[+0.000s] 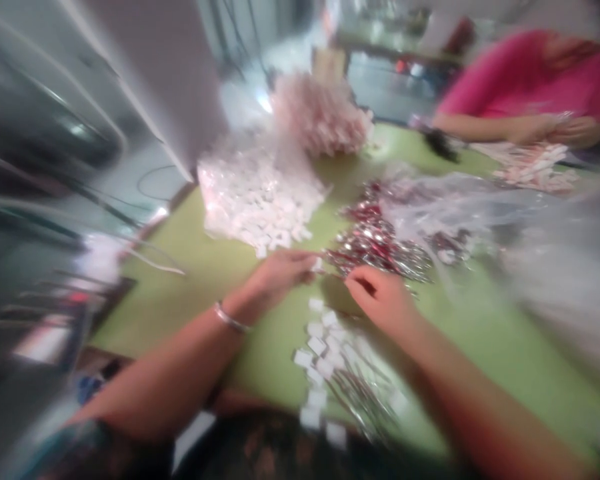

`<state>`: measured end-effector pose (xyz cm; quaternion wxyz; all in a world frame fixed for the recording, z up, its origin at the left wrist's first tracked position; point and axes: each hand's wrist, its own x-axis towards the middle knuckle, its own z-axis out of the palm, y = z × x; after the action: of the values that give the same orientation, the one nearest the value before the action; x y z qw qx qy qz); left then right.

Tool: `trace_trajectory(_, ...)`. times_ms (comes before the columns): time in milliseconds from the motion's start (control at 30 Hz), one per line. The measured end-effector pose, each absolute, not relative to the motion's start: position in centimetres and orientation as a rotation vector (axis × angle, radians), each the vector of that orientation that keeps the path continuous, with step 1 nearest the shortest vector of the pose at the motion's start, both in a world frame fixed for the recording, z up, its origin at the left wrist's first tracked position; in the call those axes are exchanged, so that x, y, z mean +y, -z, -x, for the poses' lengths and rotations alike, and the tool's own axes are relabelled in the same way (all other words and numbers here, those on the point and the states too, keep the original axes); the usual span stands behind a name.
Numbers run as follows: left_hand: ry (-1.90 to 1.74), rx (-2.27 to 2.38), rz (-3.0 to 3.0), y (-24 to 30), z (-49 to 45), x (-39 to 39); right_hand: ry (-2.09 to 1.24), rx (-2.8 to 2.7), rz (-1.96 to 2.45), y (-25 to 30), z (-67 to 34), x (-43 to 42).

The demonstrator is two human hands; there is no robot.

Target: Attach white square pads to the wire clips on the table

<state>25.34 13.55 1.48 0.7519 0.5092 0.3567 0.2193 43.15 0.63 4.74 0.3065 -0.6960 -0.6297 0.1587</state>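
Note:
Over the green table, my left hand (pixel 280 275) pinches a small white block (pixel 317 265) between thumb and fingertips. Facing it, my right hand (pixel 380 293) is closed in a pinch on a thin dark rod (pixel 335 275) that points toward the block. Blur hides whether rod and block touch. Just beyond my hands lies a heap of shiny silver and red rods (pixel 380 243). Small white blocks (pixel 275 220) spill from a clear plastic bag (pixel 245 170) beyond my left hand. Nearer to me, white blocks with thin rods (pixel 355 387) lie in a loose group.
A bundle of pale pink pieces (pixel 320 113) stands at the table's far side. Clear plastic sheeting (pixel 470 200) spreads on the right. Across the table, a person in a pink top (pixel 520 87) handles pale strips (pixel 535 167). The green table's (pixel 175 307) left edge borders a metal rack.

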Motion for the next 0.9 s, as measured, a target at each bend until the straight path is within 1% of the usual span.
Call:
trace_trajectory(200, -0.477, 0.711, -0.951, -2.0, -25.4, 13.3, -0.258, -1.789, 1.790, -4.5, -42.8, 0.3)
trace_trajectory(500, -0.422, 0.713, -0.914, -2.3, -25.4, 13.1, 0.477, -2.036, 1.708, -3.8, -43.3, 0.5)
trace_trajectory(567, -0.399, 0.715, -0.966, -2.2, -25.5, 13.1, 0.566, -2.073, 1.725, -3.8, -43.1, 0.5)
trace_trajectory(633, -0.366, 0.707, -1.043, -2.0, -25.6, 12.9, 0.530, -2.064, 1.765, -3.5, -42.9, 0.6)
trace_trajectory(800, -0.253, 0.665, -1.280, -0.8, -25.7, 12.4, 0.082, -2.065, 1.969, -3.1, -42.6, 0.5)
trace_trajectory(900, -0.203, 0.628, -1.349, -0.4, -25.7, 12.3, -0.061, -2.098, 2.041, -3.1, -42.5, 0.3)
